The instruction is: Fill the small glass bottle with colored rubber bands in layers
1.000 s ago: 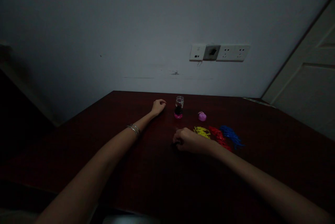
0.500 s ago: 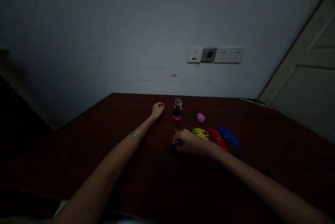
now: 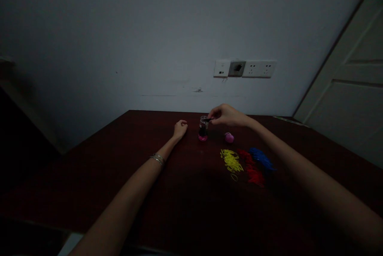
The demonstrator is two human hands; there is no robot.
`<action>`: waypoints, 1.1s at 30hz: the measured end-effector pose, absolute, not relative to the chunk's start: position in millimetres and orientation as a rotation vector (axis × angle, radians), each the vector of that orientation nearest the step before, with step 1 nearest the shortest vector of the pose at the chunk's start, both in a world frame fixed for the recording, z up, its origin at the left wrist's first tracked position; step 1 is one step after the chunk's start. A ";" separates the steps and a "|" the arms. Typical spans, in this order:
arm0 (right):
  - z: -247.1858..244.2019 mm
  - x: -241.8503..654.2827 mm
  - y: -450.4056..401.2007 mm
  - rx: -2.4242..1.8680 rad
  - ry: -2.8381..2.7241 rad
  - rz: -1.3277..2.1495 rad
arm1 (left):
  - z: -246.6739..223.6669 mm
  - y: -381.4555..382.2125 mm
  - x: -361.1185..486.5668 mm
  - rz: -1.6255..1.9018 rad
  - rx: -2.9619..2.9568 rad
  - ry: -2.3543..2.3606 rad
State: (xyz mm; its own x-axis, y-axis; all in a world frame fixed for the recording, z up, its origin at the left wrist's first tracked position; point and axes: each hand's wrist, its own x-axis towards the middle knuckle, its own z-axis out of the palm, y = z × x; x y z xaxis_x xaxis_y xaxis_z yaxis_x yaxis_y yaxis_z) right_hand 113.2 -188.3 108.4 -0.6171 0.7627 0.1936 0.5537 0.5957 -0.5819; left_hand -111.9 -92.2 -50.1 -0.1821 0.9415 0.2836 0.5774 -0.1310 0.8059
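A small clear glass jar (image 3: 203, 128) with a pink base and dark contents stands upright on the table. At its mouth, my right hand (image 3: 226, 115) pinches a thin dark strand, seemingly a black rubber band (image 3: 208, 120). My left hand (image 3: 180, 129) rests on the table left of the jar, fingers curled in and nothing visible in them. A round pink lid (image 3: 229, 137) lies to the jar's right. Nearer to me are piles of yellow rubber bands (image 3: 231, 161), red rubber bands (image 3: 253, 169) and blue rubber bands (image 3: 261, 157).
The dark reddish table (image 3: 185, 200) meets a pale wall (image 3: 167, 48) at the back. Sockets (image 3: 259, 69) sit on that wall above the jar. A panelled door (image 3: 350, 84) stands at the right. The room is dim.
My right hand has moved forward from the near middle of the table up to the jar's mouth, uncovering more of the yellow and red bands. My left hand stays in place.
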 end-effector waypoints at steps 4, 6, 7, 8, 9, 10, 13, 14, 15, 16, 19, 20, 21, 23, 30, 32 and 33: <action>129.6 112.5 -157.0 -1.180 -2.448 0.502 | -51.5 -90.7 -112.3 1.279 1.680 1.722; 134.9 108.3 -144.0 -1.275 -2.480 0.476 | -52.2 -89.8 -112.7 1.304 1.677 1.721; 136.7 105.6 -138.9 -1.308 -2.494 0.477 | -52.6 -89.4 -112.9 1.316 1.677 1.721; 138.1 102.7 -135.0 -1.332 -2.506 0.482 | -53.0 -89.1 -113.1 1.322 1.678 1.718; 139.3 99.7 -132.2 -1.351 -2.515 0.487 | -53.4 -88.8 -113.3 1.326 1.678 1.714; 140.3 96.6 -130.4 -1.365 -2.525 0.489 | -53.8 -88.5 -113.4 1.329 1.677 1.708; 142.8 88.2 -128.8 -1.412 -2.576 0.473 | -54.8 -87.9 -113.7 1.330 1.672 1.699; 143.3 85.8 -128.7 -1.429 -2.601 0.451 | -55.0 -87.7 -113.7 1.330 1.671 1.700; 143.8 83.8 -128.4 -1.446 -2.626 0.423 | -55.1 -87.6 -113.8 1.329 1.672 1.701; 144.1 82.1 -127.9 -1.461 -2.651 0.394 | -55.1 -87.5 -113.8 1.328 1.674 1.702; 144.1 79.0 -125.3 -1.471 -2.721 0.354 | -55.1 -87.1 -113.9 1.335 1.680 1.699; 144.0 78.5 -124.3 -1.469 -2.737 0.357 | -55.2 -87.0 -113.8 1.340 1.681 1.698; 143.8 78.0 -123.4 -1.470 -2.748 0.363 | -55.4 -86.8 -113.7 1.346 1.679 1.697; 143.5 77.3 -121.7 -1.476 -2.757 0.372 | -55.9 -86.2 -113.4 1.360 1.670 1.684; 142.5 74.0 -120.5 -1.495 -2.756 0.421 | -55.0 -86.2 -111.5 1.408 1.588 1.565; 141.9 73.6 -121.3 -1.493 -2.775 0.404 | -53.5 -87.8 -111.0 1.386 1.577 1.542; 141.6 73.5 -121.7 -1.491 -2.784 0.398 | -52.5 -88.9 -111.0 1.366 1.580 1.532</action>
